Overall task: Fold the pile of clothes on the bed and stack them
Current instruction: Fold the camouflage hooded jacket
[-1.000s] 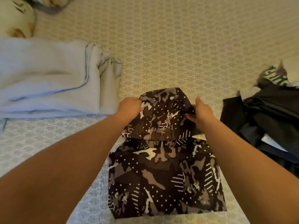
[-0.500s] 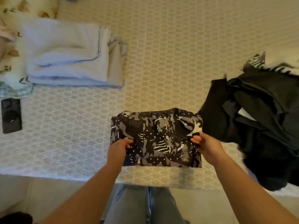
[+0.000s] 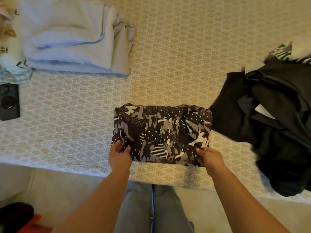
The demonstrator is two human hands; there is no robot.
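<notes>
Warm yellow light over a bed point(image 3: 176, 52) with a patterned cream cover. Pale floor point(image 3: 50, 187) below the near bed edge. Something dark and red point(image 3: 25, 219), maybe shoes, at bottom left.

Warm, dim, yellowish indoor light falls evenly, casting soft shadows. Wide-angle distortion bends the edges. The dark clothes pile point(image 3: 276, 125) looks slightly blurred.

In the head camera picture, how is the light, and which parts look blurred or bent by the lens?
Head view: warm, dim yellowish light over the bed cover, no glare. The camouflage garment between the left hand and the right hand is fairly sharp. The dark clothes pile is smeared at its edges and loses detail in shadow. The wide lens bows the bed edge.
</notes>
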